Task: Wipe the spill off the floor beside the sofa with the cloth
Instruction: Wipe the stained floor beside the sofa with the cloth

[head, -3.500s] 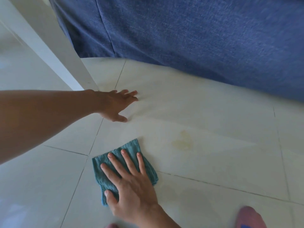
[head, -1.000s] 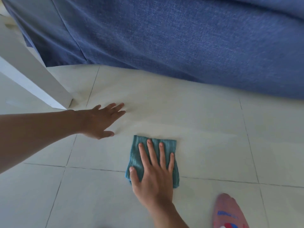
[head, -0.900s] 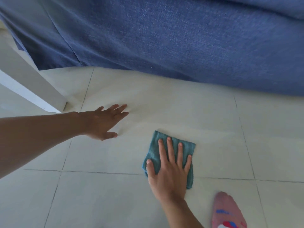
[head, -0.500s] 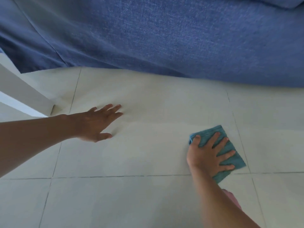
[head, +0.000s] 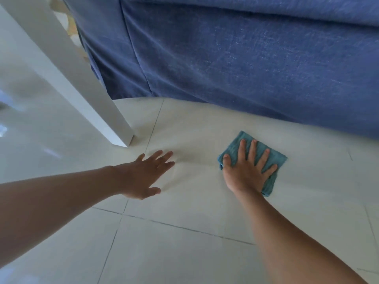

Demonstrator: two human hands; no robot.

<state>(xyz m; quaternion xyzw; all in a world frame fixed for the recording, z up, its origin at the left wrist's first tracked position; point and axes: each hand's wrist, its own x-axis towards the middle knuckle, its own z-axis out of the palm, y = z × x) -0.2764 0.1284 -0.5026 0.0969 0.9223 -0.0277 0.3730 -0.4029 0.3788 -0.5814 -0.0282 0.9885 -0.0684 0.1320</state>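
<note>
Pale tiled floor point(head: 184, 253) beside a blue sofa point(head: 246, 58); a white furniture leg point(head: 86, 95) stands at left. The folded teal cloth point(head: 272, 160) lies flat on the tile just in front of the sofa skirt, directly under the right hand point(head: 246, 171), whose grip is fully open: 5 fingers splayed, palm pressing down, nothing clasped. The left hand point(head: 143, 175), also flat and open, braces on bare tile, apart from the cloth. No stain is discernible; any residue likely lies beneath or near the cloth.
</note>
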